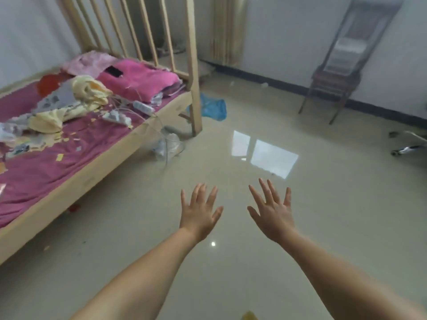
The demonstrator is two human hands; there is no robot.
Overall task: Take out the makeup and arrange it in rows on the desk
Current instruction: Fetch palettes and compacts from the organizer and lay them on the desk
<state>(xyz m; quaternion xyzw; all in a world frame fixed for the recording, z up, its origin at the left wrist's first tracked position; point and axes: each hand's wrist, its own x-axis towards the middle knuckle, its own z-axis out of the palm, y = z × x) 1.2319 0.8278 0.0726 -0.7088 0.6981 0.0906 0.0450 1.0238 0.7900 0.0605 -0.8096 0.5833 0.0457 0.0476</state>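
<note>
Both hands out over bare floor, left hand [199,212] & right hand [272,215] fingers spread, holding nothing; no makeup or desk visible, maybe amid blurry bed [76,144] clutter, so risk is searching the wrong spot.

Wooden bed [99,172] with pink blanket [138,82], blue bag [213,108] beside it, chair [335,82] by wall.

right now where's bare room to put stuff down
The floor around the left hand and right hand, out to the chair, is bare. The bed is crowded with clothes and cables.
</note>
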